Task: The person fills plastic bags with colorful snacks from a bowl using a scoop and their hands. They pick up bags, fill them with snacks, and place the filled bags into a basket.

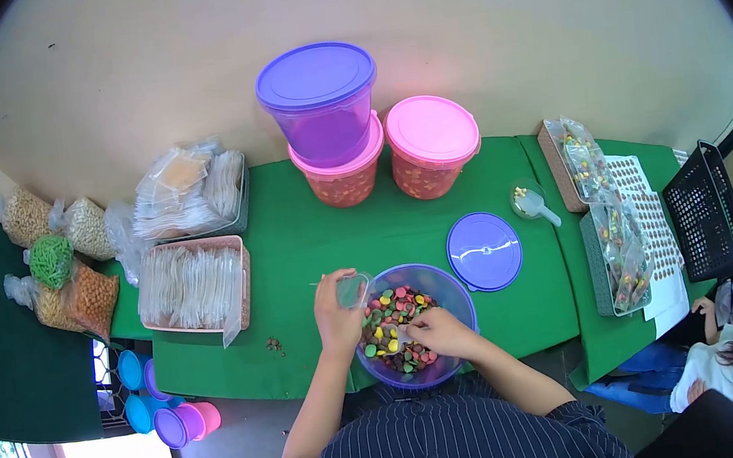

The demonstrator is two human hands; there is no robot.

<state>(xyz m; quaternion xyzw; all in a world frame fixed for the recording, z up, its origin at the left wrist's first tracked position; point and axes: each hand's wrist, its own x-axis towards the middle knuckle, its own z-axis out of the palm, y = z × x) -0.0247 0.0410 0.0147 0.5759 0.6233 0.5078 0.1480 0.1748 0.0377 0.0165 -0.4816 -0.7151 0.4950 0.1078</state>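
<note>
A purple tub at the table's front edge holds many round candies in green, yellow, pink and brown. Over its left rim, my left hand is closed around a small clear plastic cup with its round mouth showing. Down among the candies, my right hand is closed on a pale scoop, mostly hidden by the fingers and candies. A purple lid lies flat to the right of the tub.
Lidded tubs stand against the wall. Baskets of clear packets and bagged snacks are left. A scoop rests in a small bowl. Filled packets, a black crate and seated people are right.
</note>
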